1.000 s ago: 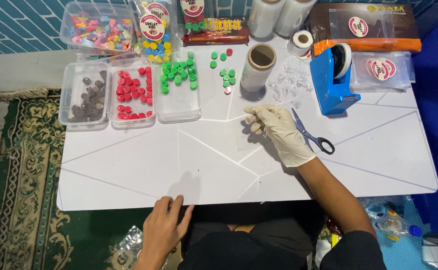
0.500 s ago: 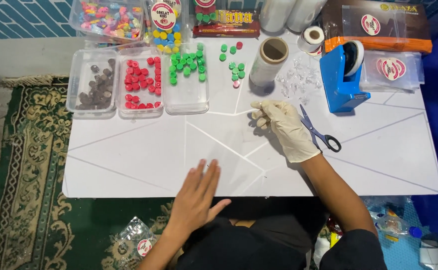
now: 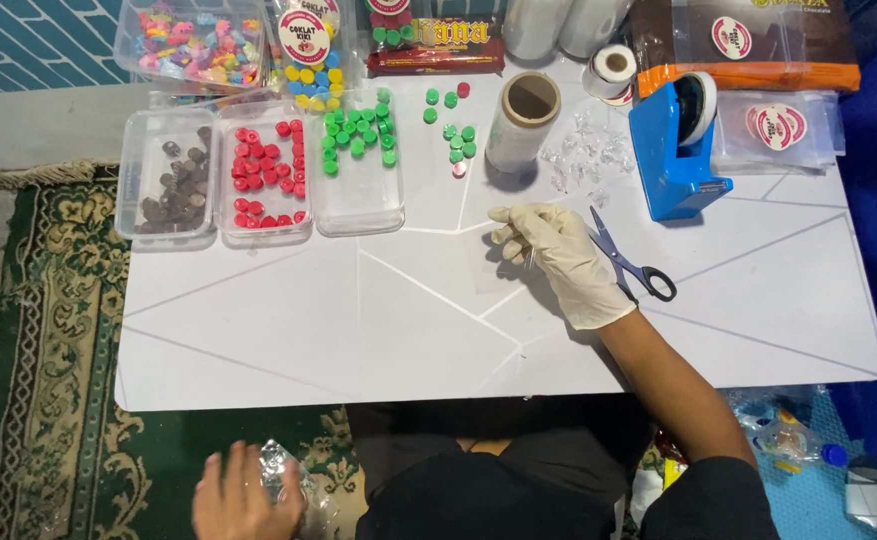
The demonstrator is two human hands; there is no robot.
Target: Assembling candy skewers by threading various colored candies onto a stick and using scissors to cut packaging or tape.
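A gloved right hand rests mid-tabletop, fingers curled onto a small clear plastic sheet that is hard to make out against the white table. Blue-handled scissors lie just beside the hand. The bare left hand is below the near edge, over the green patterned rug, loosely closed on crinkled clear plastic, partly cut off by the frame. Toward the far edge stand a roll of clear film, a blue tape dispenser, loose green pieces, and trays of brown, red and green pieces at the far left corner.
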